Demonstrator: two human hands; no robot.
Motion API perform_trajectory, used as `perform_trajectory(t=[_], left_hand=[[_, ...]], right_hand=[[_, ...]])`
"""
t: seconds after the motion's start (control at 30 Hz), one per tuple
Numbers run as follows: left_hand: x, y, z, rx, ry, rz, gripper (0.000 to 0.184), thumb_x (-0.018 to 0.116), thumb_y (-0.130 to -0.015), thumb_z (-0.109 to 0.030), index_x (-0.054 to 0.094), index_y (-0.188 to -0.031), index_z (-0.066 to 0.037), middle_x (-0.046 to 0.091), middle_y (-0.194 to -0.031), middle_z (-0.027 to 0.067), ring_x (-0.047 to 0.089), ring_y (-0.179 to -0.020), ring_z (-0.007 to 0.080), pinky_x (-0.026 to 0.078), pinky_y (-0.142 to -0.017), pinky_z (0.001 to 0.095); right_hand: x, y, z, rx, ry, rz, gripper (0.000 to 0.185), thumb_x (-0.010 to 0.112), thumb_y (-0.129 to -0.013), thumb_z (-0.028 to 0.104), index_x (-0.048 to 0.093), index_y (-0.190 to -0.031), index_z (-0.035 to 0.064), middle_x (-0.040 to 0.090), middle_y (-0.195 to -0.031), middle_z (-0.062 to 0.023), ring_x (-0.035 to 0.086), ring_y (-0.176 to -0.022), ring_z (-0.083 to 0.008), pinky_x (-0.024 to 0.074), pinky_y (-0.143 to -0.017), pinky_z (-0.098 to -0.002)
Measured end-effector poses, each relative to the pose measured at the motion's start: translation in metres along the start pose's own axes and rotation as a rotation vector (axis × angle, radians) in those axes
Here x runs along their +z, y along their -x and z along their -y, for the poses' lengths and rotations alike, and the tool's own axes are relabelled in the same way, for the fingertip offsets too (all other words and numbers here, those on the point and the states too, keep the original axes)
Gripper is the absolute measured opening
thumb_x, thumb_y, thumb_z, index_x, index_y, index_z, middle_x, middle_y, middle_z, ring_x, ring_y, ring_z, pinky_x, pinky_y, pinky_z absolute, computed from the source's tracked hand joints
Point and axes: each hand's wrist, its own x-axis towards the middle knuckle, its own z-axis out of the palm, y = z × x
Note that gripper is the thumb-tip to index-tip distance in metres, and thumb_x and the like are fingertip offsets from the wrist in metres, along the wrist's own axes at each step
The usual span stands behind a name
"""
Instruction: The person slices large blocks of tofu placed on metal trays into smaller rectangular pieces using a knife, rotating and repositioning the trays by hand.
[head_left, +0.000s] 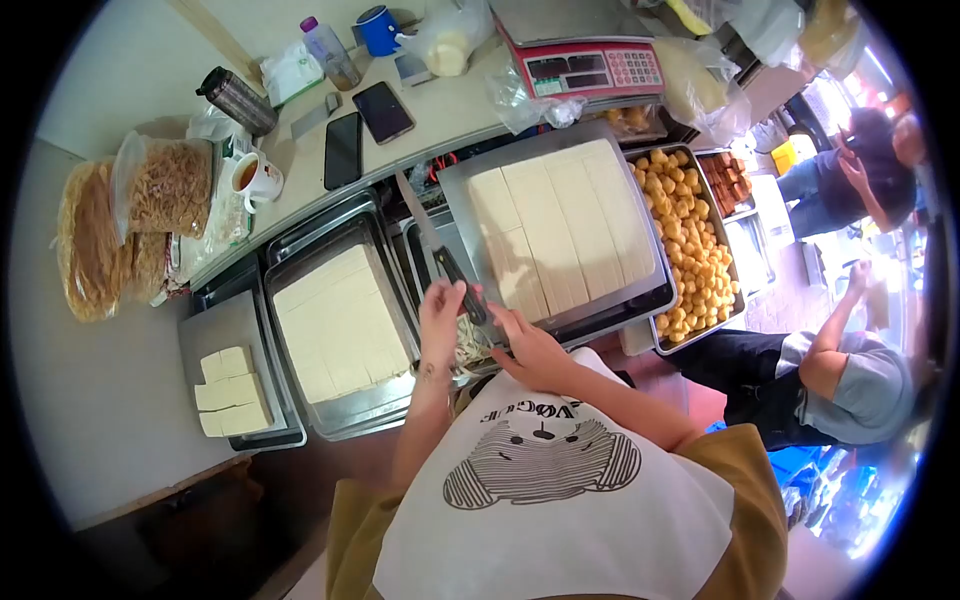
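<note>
My left hand (440, 312) is closed around the black handle of a long knife (455, 272), its blade pointing away and to the left. Close to the handle's butt end is my right hand (530, 350), thumb and fingers apart. Beyond the hands lies a big slab of tofu (560, 225), scored into strips, on a metal board (455, 190). A second cut slab of tofu (340, 325) fills a tray (375, 415) on the left. Pale, thin strips (472, 345) show below the hands; I cannot tell what they are.
Smaller tofu blocks (232, 392) sit on a tray at far left. Golden fried balls (690, 240) fill a tray on the right. Two phones (343, 152), a mug (258, 182) and a red scale (590, 70) stand on the counter. Two people (850, 375) are at the right.
</note>
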Motion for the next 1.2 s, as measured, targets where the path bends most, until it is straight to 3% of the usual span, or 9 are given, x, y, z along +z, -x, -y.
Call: perform_trajectory(t=[0.17, 0.37, 0.5, 0.6, 0.7, 0.83, 0.93, 1.1, 1.2], left_hand=[[0.002, -0.084, -0.042, 0.125, -0.348, 0.123, 0.019, 0.057, -0.091, -0.023, 0.056, -0.082, -0.006, 0.058, -0.071, -0.0007, 0.053, -0.057, 0.0062, 0.037, -0.050, 0.0208], [0.046, -0.201, -0.066, 0.141, -0.319, 0.094, 0.028, 0.054, -0.091, -0.029, 0.059, -0.081, -0.003, 0.054, -0.067, 0.0017, 0.042, -0.041, 0.0082, 0.032, -0.038, 0.0240], [0.083, -0.287, -0.084, 0.142, -0.147, 0.256, 0.037, 0.047, -0.093, -0.033, 0.059, -0.086, 0.001, 0.062, -0.079, 0.0109, 0.058, -0.061, 0.0180, 0.045, -0.054, 0.0318], [0.107, -0.312, -0.082, 0.263, -0.389, -0.111, 0.046, 0.047, -0.091, -0.038, 0.058, -0.106, 0.004, 0.060, -0.109, 0.0215, 0.058, -0.100, 0.0287, 0.043, -0.085, 0.0404], [0.101, -0.282, -0.081, 0.270, -0.443, -0.062, 0.056, 0.051, -0.087, -0.041, 0.052, -0.121, 0.004, 0.048, -0.129, 0.0244, 0.040, -0.125, 0.0335, 0.029, -0.102, 0.0424], [0.069, -0.191, -0.007, 0.590, -0.444, -0.131, 0.046, 0.052, -0.089, -0.026, 0.049, -0.125, 0.002, 0.050, -0.126, 0.0203, 0.043, -0.122, 0.0320, 0.031, -0.103, 0.0389], [0.029, -0.093, 0.063, 0.473, -0.591, -0.141, 0.041, 0.052, -0.090, -0.021, 0.048, -0.125, 0.001, 0.048, -0.128, 0.0191, 0.043, -0.121, 0.0319, 0.030, -0.104, 0.0381], [-0.033, 0.014, 0.118, 0.261, -1.173, -0.156, 0.025, 0.052, -0.091, -0.021, 0.056, -0.108, -0.003, 0.060, -0.107, 0.0137, 0.056, -0.102, 0.0290, 0.035, -0.096, 0.0400], [-0.051, -0.007, 0.075, 0.108, -1.058, 0.162, 0.020, 0.054, -0.090, -0.014, 0.054, -0.106, -0.002, 0.062, -0.089, 0.0093, 0.060, -0.079, 0.0193, 0.048, -0.072, 0.0306]], right_hand=[[-0.005, 0.011, -0.011, 0.097, 0.033, -0.084, 0.061, 0.057, -0.083, 0.011, 0.027, -0.136, 0.0062, 0.046, -0.114, -0.0225, 0.055, -0.094, -0.0411, 0.0448, -0.079, -0.0446], [-0.012, 0.034, -0.014, 0.255, 0.014, -0.077, 0.056, 0.057, -0.084, 0.011, 0.032, -0.133, 0.0069, 0.046, -0.115, -0.0209, 0.055, -0.094, -0.0394, 0.0456, -0.079, -0.0433], [-0.005, 0.045, -0.029, 0.200, 0.103, -0.116, 0.052, 0.056, -0.085, 0.011, 0.034, -0.131, 0.0073, 0.047, -0.111, -0.0162, 0.059, -0.074, -0.0282, 0.0472, -0.070, -0.0377], [-0.005, 0.048, -0.029, 0.191, 0.100, -0.110, 0.046, 0.056, -0.085, 0.011, 0.038, -0.128, 0.0067, 0.048, -0.110, -0.0159, 0.059, -0.080, -0.0292, 0.0470, -0.072, -0.0381], [-0.008, 0.052, -0.034, 0.165, 0.131, -0.108, 0.040, 0.056, -0.084, 0.011, 0.044, -0.122, 0.0057, 0.050, -0.109, -0.0159, 0.057, -0.089, -0.0317, 0.0461, -0.077, -0.0400], [-0.012, 0.057, -0.049, 0.132, 0.192, -0.207, 0.031, 0.058, -0.081, 0.013, 0.052, -0.111, 0.0061, 0.053, -0.105, -0.0138, 0.054, -0.098, -0.0324, 0.0439, -0.082, -0.0425], [-0.022, 0.058, -0.066, 0.141, 0.322, -0.361, 0.029, 0.059, -0.079, 0.012, 0.055, -0.108, 0.0082, 0.055, -0.101, -0.0107, 0.053, -0.098, -0.0298, 0.0420, -0.081, -0.0406], [-0.040, 0.059, -0.080, 0.205, 0.511, -0.443, 0.015, 0.061, -0.076, 0.011, 0.061, -0.091, 0.0095, 0.056, -0.098, -0.0054, 0.049, -0.098, -0.0250, 0.0352, -0.085, -0.0410], [-0.031, 0.051, -0.090, 0.198, 0.493, -0.518, 0.018, 0.062, -0.074, 0.011, 0.063, -0.092, 0.0105, 0.055, -0.103, -0.0040, 0.047, -0.103, -0.0242, 0.0320, -0.088, -0.0423]])
